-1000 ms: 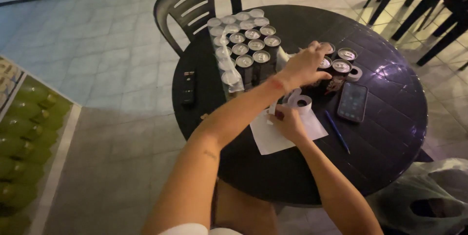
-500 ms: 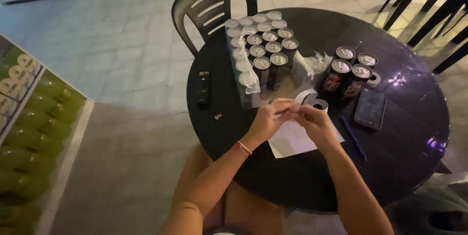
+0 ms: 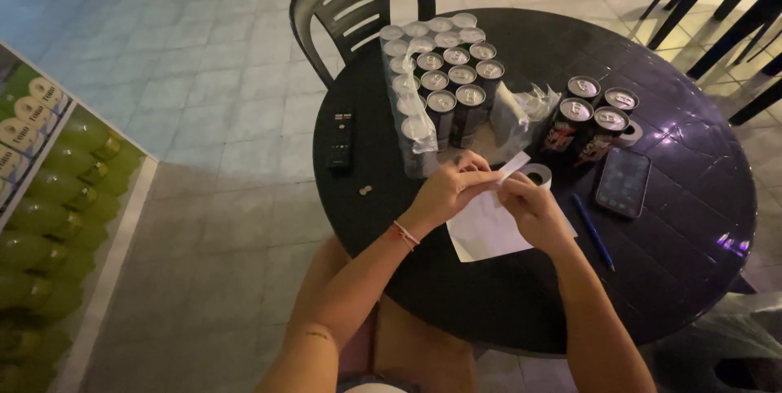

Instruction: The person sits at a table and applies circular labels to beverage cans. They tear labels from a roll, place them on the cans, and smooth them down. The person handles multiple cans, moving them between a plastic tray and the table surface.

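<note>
**Label Strip Drawn from Roll at Round Table**

The round black plastic table (image 3: 521, 295) has a glossy, faintly ribbed top. At its 12 o'clock stands a dark slatted plastic chair (image 3: 358, 2).

At 11 o'clock on the table sits a shrink-wrapped tray of cans (image 3: 436, 87), cylindrical with silver lids, the clear film torn open on its right side. At 2 o'clock stand four loose dark cans (image 3: 590, 120).

A white paper sheet (image 3: 489, 230) lies flat at table centre. A dark phone (image 3: 623, 183) lies at 3 o'clock, with a blue pen (image 3: 593, 232) just beside it. A black remote-like device (image 3: 340, 140) lies at 9 o'clock.

Step in hand, as judged: peeling a strip from the white tape roll (image 3: 536, 175). The left hand (image 3: 444, 193) pinches the free white strip (image 3: 511, 168), fingers closed on it. The right hand (image 3: 533, 210) is closed around the roll, above the sheet.

The next move calls for steady tension and a clean tear, since the strip appears thin.
</note>
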